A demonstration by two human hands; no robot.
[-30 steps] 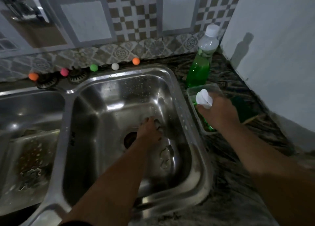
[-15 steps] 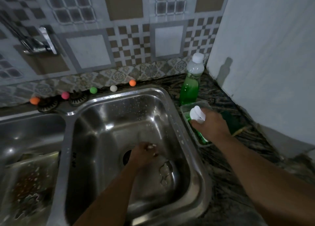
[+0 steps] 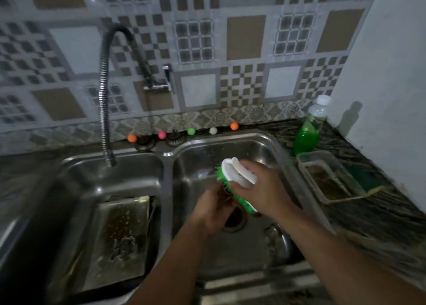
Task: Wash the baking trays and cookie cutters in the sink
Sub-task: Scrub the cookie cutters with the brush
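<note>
Cookie cutter (image 3: pixel 227 195), mostly hidden, pinched in left hand (image 3: pixel 213 212) above the sink (image 3: pixel 230 265) drain. Right hand (image 3: pixel 260 189), fingers wrapped round the scrub brush (image 3: pixel 237 173), has come over from the tub (image 3: pixel 329 178): scrubbing starts. Baking tray (image 3: pixel 119 242) waits in the left basin.

Glossy steel sink (image 3: pixel 280 148), white plastic brush (image 3: pixel 237 173) with green bristles, ribbed metal faucet hose (image 3: pixel 103 102).

A: Right basin (image 3: pixel 258 256)? Both hands (image 3: pixel 230 198) fill the middle over the drain; open floor toward the near wall.
B: Left basin (image 3: pixel 76 185): tray (image 3: pixel 119 240) covers the floor, hose tap (image 3: pixel 103 102) hangs above (back edge). Tub (image 3: pixel 329 178) and bottle (image 3: pixel 309 134) crowd the right worktop (image 3: pixel 380 212).
</note>
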